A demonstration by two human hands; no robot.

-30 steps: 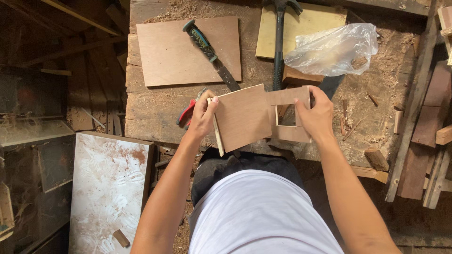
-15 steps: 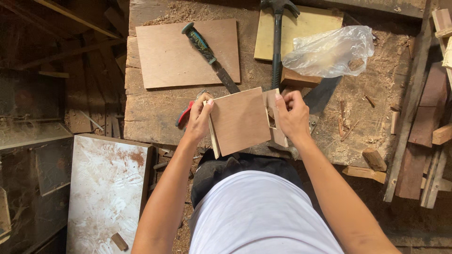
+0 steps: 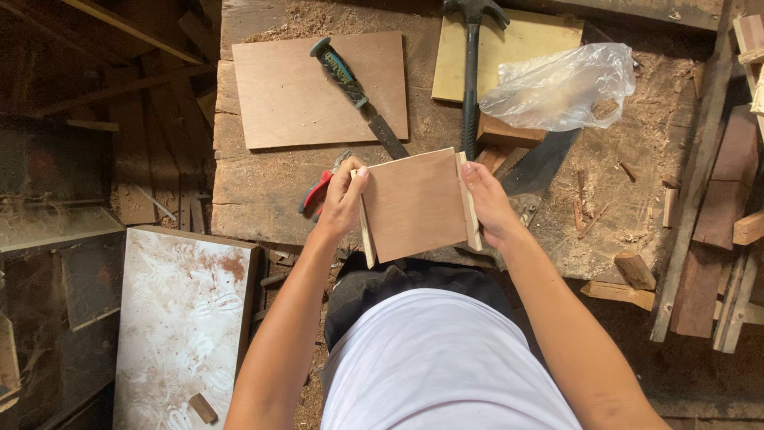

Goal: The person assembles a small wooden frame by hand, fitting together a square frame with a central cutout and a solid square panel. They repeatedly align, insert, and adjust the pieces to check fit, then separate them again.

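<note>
A small square plywood panel (image 3: 415, 205) with a thin pale wooden strip (image 3: 469, 201) along each side is held up in front of me, over the near edge of the workbench (image 3: 263, 199). My left hand (image 3: 344, 196) grips its left edge, fingers wrapped over the left strip. Against the right strip presses my right hand (image 3: 487, 205), clasping that edge. The panel's flat brown face points up at the camera.
On the bench lie a larger plywood sheet (image 3: 294, 95), a green-handled knife (image 3: 360, 97), a hammer (image 3: 471, 72), a yellow board (image 3: 517, 48), a clear plastic bag (image 3: 561, 86), a saw blade (image 3: 537, 171) and red-handled pliers (image 3: 317, 193). Wood scraps (image 3: 716, 191) pile at right; a white board (image 3: 183, 318) leans below left.
My right hand brought a separate wooden piece from the right up against the panel's right edge. Both hands now clamp the panel with strips on both sides.
</note>
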